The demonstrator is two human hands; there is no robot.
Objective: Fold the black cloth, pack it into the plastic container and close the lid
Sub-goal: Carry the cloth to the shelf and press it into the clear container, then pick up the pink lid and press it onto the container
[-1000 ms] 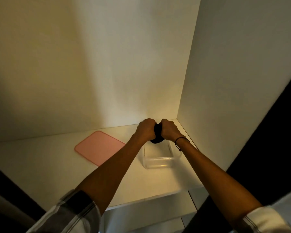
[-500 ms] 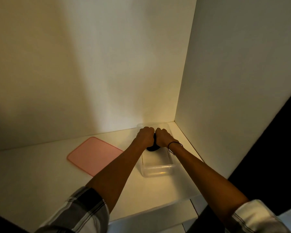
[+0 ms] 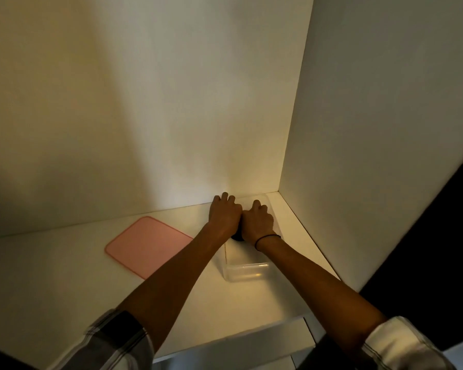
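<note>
I am pressing the black cloth (image 3: 237,237) down into the plastic container (image 3: 247,272) at middle right, left hand (image 3: 225,216) and right hand (image 3: 257,222) now spreading flat, their grip no longer bunched around it, pink lid (image 3: 147,245) waiting.

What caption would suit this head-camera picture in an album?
Both hands, left hand and right hand, press a black cloth into a clear container; the pink lid lies beside it.

pink lid (image 3: 147,245), black cloth (image 3: 237,237)
</note>
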